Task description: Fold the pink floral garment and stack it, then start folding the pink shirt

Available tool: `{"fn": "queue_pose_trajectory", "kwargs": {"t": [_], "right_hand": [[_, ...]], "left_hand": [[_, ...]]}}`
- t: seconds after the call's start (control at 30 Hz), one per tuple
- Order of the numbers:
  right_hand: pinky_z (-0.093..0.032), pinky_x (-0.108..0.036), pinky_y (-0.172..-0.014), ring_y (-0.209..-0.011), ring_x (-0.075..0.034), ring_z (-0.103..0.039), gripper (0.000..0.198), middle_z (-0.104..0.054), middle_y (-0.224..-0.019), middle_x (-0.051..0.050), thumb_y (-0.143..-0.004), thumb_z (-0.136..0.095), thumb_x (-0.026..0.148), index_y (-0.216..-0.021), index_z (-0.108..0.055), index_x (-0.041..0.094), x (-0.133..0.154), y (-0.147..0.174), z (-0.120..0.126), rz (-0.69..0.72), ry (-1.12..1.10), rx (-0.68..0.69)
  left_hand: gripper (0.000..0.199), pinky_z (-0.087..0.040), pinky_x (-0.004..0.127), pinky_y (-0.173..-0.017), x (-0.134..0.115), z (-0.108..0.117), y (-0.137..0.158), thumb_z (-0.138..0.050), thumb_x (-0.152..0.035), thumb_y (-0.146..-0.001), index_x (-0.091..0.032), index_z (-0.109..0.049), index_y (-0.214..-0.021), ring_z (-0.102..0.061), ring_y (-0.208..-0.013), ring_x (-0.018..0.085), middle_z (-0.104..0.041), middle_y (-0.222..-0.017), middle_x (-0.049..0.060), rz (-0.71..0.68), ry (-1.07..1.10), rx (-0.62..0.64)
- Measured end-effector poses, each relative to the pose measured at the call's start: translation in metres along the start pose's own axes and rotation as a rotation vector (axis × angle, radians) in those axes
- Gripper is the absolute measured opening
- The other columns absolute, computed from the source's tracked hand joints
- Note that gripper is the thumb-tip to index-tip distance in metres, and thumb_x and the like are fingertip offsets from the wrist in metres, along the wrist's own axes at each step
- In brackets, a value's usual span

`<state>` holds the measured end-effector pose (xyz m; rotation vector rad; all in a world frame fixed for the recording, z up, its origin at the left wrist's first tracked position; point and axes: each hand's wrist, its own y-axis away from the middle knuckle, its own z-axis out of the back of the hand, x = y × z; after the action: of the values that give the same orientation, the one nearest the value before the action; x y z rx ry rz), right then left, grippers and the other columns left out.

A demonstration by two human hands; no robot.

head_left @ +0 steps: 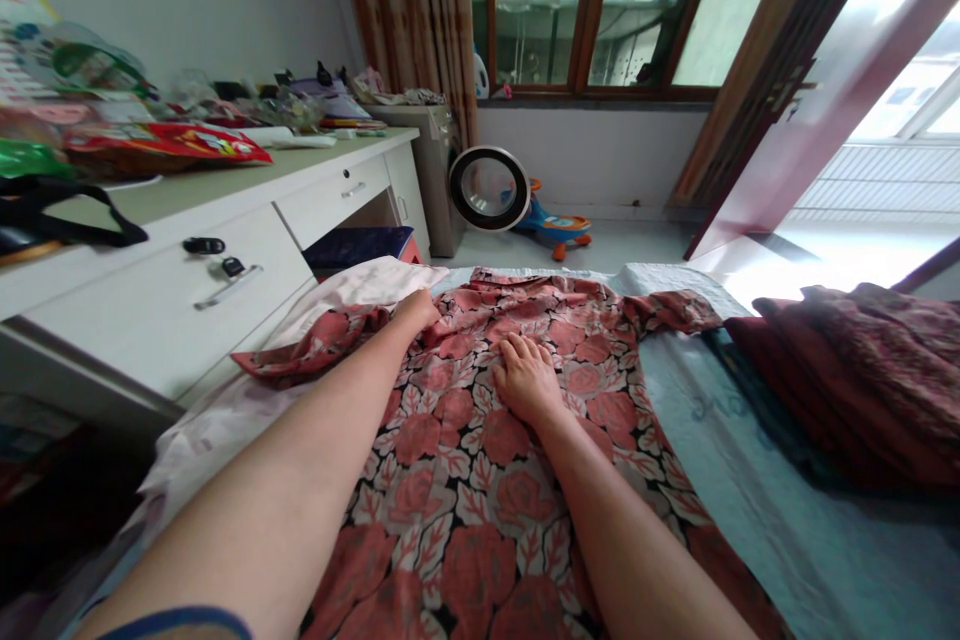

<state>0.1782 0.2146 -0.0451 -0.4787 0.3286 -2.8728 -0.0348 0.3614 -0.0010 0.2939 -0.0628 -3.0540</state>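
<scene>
A short-sleeved floral shirt (pixel 480 440) in red, grey and black lies spread on the pale blue bed cover, its neck end pointing away from me. Its lower end runs out of view at the bottom. My left hand (pixel 420 308) is closed on the cloth near the left shoulder, where the left sleeve bunches and folds outward. My right hand (pixel 529 376) rests flat on the upper middle of the shirt, fingers apart. The right sleeve (pixel 675 310) stretches out sideways on the bed.
Folded dark red and patterned clothes (pixel 862 390) are stacked at right on the bed cover (pixel 697 400). White crumpled cloth (pixel 360 285) lies at left, beside a cluttered desk (pixel 255 195). Beyond the bed stand a washing machine with open round door (pixel 490 188) and a blue ride-on toy (pixel 559 225).
</scene>
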Motion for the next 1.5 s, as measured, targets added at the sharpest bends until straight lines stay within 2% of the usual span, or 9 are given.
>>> {"fn": "queue_pose_trajectory", "kwargs": {"t": [0.13,0.23,0.37,0.53,0.67,0.8,1.03,1.33,1.5], "right_hand": [[-0.028,-0.042,-0.111,-0.131,-0.025,-0.043,0.034,-0.054,-0.142,-0.007,-0.093,-0.05,0.032,-0.125,-0.059,0.025,0.001,0.0,0.002,0.0,-0.011,-0.01],[-0.029,-0.042,-0.109,-0.128,-0.025,-0.045,0.033,-0.055,-0.14,-0.007,-0.094,-0.049,0.032,-0.125,-0.059,0.025,0.002,0.001,0.003,-0.002,-0.018,-0.012],[-0.029,-0.042,-0.109,-0.128,-0.025,-0.045,0.032,-0.057,-0.138,-0.006,-0.094,-0.048,0.032,-0.124,-0.059,0.025,0.002,0.001,0.003,0.0,-0.017,-0.028],[-0.03,-0.042,-0.109,-0.128,-0.025,-0.045,0.031,-0.058,-0.136,-0.007,-0.094,-0.049,0.032,-0.122,-0.059,0.026,0.003,0.001,0.005,-0.004,-0.013,-0.019],[-0.03,-0.042,-0.109,-0.127,-0.025,-0.046,0.031,-0.058,-0.135,-0.006,-0.094,-0.049,0.031,-0.122,-0.059,0.025,0.004,0.001,0.007,-0.001,-0.02,-0.022],[-0.029,-0.042,-0.11,-0.129,-0.025,-0.044,0.034,-0.056,-0.14,-0.006,-0.094,-0.048,0.031,-0.125,-0.059,0.025,0.004,0.001,0.006,-0.011,-0.018,-0.012],[-0.028,-0.043,-0.111,-0.129,-0.025,-0.045,0.035,-0.056,-0.141,-0.007,-0.094,-0.048,0.031,-0.126,-0.059,0.025,0.003,0.0,0.004,-0.015,-0.022,-0.013],[-0.029,-0.044,-0.111,-0.132,-0.025,-0.044,0.037,-0.054,-0.144,-0.007,-0.094,-0.048,0.033,-0.128,-0.059,0.026,0.004,-0.001,0.003,-0.028,-0.016,-0.001],[-0.027,-0.045,-0.113,-0.133,-0.026,-0.043,0.037,-0.053,-0.145,-0.006,-0.093,-0.049,0.035,-0.128,-0.059,0.027,0.002,-0.001,0.001,-0.04,-0.026,0.0]], "left_hand": [[0.022,-0.048,0.031,-0.084,-0.013,-0.001,0.013,-0.06,-0.02,-0.077,-0.023,-0.071,-0.095,-0.065,-0.104,0.026,-0.071,-0.103,0.008,-0.089,-0.03,-0.078],[0.028,-0.045,0.033,-0.096,-0.021,-0.005,0.028,-0.053,-0.016,-0.081,-0.023,-0.069,-0.103,-0.059,-0.115,0.026,-0.063,-0.122,0.011,-0.336,-0.065,-0.213],[0.024,-0.048,0.029,-0.088,-0.025,-0.01,0.041,-0.055,-0.023,-0.085,-0.023,-0.066,-0.106,-0.063,-0.101,0.021,-0.066,-0.114,0.007,-0.597,0.017,-0.114],[0.045,-0.047,0.027,-0.072,-0.03,-0.005,0.036,-0.056,-0.062,-0.085,-0.022,-0.065,-0.104,-0.067,-0.085,0.021,-0.073,-0.092,0.005,-0.251,0.186,-0.136],[0.033,-0.045,0.027,-0.067,-0.033,0.005,0.016,-0.065,-0.051,-0.079,-0.019,-0.07,-0.086,-0.068,-0.081,0.022,-0.074,-0.085,0.006,-0.068,0.12,-0.022],[0.019,-0.046,0.027,-0.069,-0.031,0.014,-0.007,-0.068,-0.035,-0.075,-0.02,-0.071,-0.086,-0.068,-0.084,0.024,-0.075,-0.084,0.005,-0.059,0.097,0.015],[0.031,-0.049,0.034,-0.082,-0.008,0.02,-0.037,-0.049,-0.021,-0.087,-0.023,-0.064,-0.113,-0.064,-0.104,0.027,-0.068,-0.119,0.011,-0.036,0.032,-0.339],[0.041,-0.035,0.051,-0.102,-0.001,-0.006,-0.039,-0.05,-0.024,-0.087,-0.019,-0.059,-0.127,-0.049,-0.125,0.038,-0.058,-0.132,0.02,-0.193,-0.21,-0.242],[0.038,-0.035,0.039,-0.106,-0.021,-0.005,-0.039,-0.038,-0.022,-0.092,-0.02,-0.065,-0.119,-0.051,-0.126,0.029,-0.062,-0.13,0.014,-0.399,-0.126,-0.266]]}}
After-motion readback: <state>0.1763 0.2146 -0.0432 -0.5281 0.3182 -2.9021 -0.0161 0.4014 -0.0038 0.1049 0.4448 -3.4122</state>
